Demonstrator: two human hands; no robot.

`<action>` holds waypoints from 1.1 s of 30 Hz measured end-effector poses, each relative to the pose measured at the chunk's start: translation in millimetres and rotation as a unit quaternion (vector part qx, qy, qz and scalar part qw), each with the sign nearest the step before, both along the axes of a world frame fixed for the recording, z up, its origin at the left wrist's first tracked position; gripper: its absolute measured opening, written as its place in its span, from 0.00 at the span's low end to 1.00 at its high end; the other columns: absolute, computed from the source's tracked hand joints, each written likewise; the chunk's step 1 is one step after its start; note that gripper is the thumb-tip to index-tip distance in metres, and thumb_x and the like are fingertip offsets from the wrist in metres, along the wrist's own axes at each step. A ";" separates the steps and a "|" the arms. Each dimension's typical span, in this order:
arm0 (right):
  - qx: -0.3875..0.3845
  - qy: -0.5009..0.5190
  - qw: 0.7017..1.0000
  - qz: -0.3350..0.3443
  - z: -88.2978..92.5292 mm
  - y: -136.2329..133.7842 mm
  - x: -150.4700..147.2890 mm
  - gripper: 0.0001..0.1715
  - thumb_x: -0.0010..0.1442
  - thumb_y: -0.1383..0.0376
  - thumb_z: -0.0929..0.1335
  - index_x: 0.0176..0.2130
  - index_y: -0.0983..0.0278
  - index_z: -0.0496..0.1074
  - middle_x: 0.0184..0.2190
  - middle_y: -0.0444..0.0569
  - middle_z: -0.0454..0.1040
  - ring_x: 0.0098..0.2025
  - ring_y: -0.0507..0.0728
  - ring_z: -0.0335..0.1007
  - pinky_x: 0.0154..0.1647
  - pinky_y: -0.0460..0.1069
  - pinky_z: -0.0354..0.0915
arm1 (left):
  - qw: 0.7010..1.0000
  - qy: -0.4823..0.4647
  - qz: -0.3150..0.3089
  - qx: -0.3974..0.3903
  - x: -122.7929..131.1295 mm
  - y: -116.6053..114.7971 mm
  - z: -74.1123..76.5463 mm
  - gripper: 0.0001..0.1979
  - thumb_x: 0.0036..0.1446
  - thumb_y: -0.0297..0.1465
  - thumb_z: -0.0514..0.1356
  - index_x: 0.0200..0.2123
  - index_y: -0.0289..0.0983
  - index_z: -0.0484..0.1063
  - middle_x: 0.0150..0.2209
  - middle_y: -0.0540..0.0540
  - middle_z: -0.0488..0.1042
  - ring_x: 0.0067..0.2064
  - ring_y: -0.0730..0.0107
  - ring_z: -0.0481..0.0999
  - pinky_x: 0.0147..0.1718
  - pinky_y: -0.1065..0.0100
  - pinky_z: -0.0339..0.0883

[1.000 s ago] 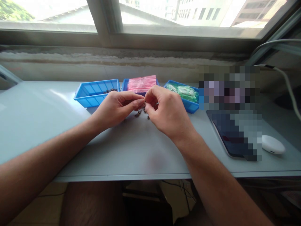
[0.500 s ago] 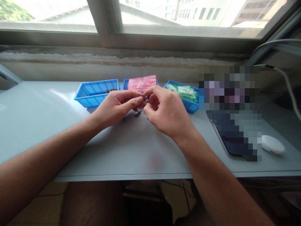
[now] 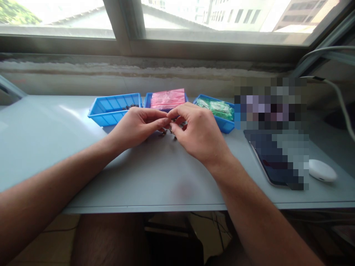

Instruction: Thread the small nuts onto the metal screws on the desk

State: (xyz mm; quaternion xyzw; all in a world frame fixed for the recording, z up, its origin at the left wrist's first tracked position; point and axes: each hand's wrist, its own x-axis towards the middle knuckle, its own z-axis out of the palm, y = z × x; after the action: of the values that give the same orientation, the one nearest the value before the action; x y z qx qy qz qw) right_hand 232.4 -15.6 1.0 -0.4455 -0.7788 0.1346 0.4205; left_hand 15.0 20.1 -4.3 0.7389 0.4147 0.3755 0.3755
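Observation:
My left hand [image 3: 134,127] and my right hand [image 3: 199,131] meet at their fingertips above the middle of the desk. The thumb and fingers of each are pinched together. Whatever small thing they hold is mostly hidden by the fingers, and I cannot make out its kind. Just below the fingertips lie small dark, brassy pieces [image 3: 163,134] on the desk top. More dark pieces [image 3: 130,107] sit in the left blue bin [image 3: 111,119], right behind my left hand.
Pink plastic bags [image 3: 168,99] fill a middle blue bin, and green plastic bags [image 3: 219,109] fill a right one [image 3: 227,127]. A dark phone-like slab [image 3: 266,162], partly pixelated, and a white rounded case [image 3: 322,170] lie on the right of the grey desk [image 3: 133,184].
The fingers of my right hand have shifted slightly, and the brassy ring-like piece that showed between the fingertips is now hidden. Another dark piece shows below the right thumb.

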 end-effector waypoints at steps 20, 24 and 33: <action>-0.054 0.006 0.998 -0.020 -0.9 -0.5 -0.3 0.12 0.64 0.76 0.73 0.41 0.60 0.79 0.38 0.48 0.86 0.41 0.61 0.83 0.44 0.55 0.73 | 0.999 -0.035 -0.025 0.012 -0.4 0.5 -4.6 0.11 0.62 0.34 0.79 0.47 0.39 0.92 0.46 0.43 0.93 0.48 0.58 0.92 0.50 0.63 0.85; -0.050 0.016 0.999 -0.012 -2.5 -1.3 -0.6 0.14 0.65 0.76 0.72 0.45 0.59 0.80 0.38 0.48 0.87 0.42 0.62 0.84 0.45 0.56 0.75 | 0.998 -0.057 -0.020 -0.009 -1.0 0.5 -5.5 0.16 0.62 0.37 0.81 0.51 0.39 0.91 0.51 0.41 0.93 0.53 0.52 0.93 0.55 0.58 0.88; -0.035 -0.015 0.999 0.001 -0.9 -0.1 1.2 0.12 0.67 0.75 0.72 0.45 0.63 0.84 0.45 0.52 0.89 0.44 0.61 0.83 0.47 0.54 0.72 | 0.998 -0.056 -0.021 -0.025 0.8 -4.1 0.5 0.19 0.63 0.34 0.80 0.56 0.38 0.87 0.49 0.39 0.93 0.51 0.50 0.94 0.51 0.57 0.89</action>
State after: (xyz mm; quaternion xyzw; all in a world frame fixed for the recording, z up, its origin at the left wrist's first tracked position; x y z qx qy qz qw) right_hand 233.6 -15.7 0.1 -0.4617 -0.7799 0.1558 0.3929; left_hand 15.9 16.0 -3.7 0.7157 0.3865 0.3977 0.4246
